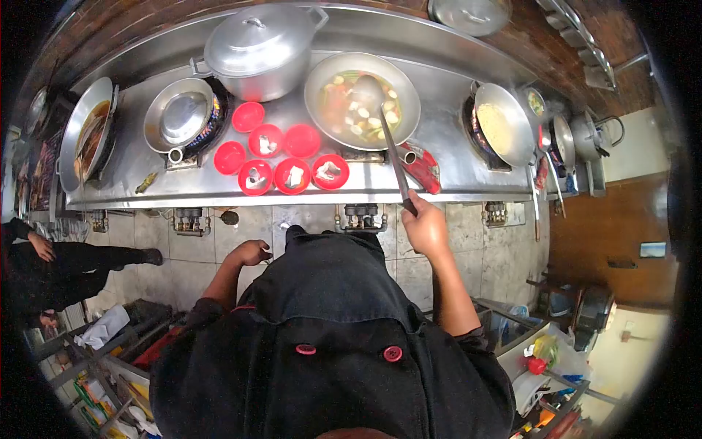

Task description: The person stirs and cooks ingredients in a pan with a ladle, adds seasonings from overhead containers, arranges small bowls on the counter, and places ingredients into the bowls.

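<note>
My right hand (pixel 425 227) is wrapped around the long dark handle of a ladle (pixel 389 139). The ladle's round bowl rests in a wok of soup (pixel 313 110), among pale chunks and green and reddish pieces in broth. Steam blurs part of the surface. Down beside my apron hangs my left hand (pixel 252 252), its fingers loosely curled, with nothing visible in it. Left of the wok, several red bowls (pixel 302 140) stand on the steel counter; some hold pale whitish pieces, others look bare inside. A red cloth (pixel 423 172) lies at the wok's lower right.
A large lidded pot (pixel 256 51) stands at the back. Farther left are a lidded wok (pixel 150 121) and a wok of brown sauce (pixel 91 146); on the right sits a wok of yellowish food (pixel 497 128). Another person (pixel 66 271) in dark clothes is at far left.
</note>
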{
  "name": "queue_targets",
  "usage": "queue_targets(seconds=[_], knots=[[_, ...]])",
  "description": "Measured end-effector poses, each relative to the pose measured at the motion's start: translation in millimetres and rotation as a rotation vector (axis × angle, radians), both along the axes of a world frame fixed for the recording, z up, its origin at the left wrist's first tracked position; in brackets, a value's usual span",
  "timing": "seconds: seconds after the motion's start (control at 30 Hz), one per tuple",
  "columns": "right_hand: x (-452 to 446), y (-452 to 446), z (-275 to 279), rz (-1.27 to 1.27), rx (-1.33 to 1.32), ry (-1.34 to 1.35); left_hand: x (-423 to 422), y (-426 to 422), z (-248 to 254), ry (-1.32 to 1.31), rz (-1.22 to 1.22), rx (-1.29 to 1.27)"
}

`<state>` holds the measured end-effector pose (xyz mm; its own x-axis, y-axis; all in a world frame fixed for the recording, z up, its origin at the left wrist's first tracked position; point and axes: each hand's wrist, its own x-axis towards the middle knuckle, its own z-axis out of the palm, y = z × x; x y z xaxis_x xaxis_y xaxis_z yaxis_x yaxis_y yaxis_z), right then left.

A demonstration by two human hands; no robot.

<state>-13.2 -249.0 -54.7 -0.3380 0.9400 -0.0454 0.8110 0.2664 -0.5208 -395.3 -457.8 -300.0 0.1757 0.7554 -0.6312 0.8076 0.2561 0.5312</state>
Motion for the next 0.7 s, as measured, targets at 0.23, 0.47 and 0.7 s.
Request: queue_targets(seconds=[0.23, 0.47, 0.7], knots=[[13, 6, 25, -0.308, -0.717, 0.667, -1, -14, 7, 0.012, 0.122, -0.061], [10, -4, 19, -0.167, -0.479, 0.35, -5, -20, 3, 0.028, 0.133, -0.083], [-14, 11, 3, 0.01, 0.118, -0.317, -11, -20, -2, 0.0, 0.074, 0.034]])
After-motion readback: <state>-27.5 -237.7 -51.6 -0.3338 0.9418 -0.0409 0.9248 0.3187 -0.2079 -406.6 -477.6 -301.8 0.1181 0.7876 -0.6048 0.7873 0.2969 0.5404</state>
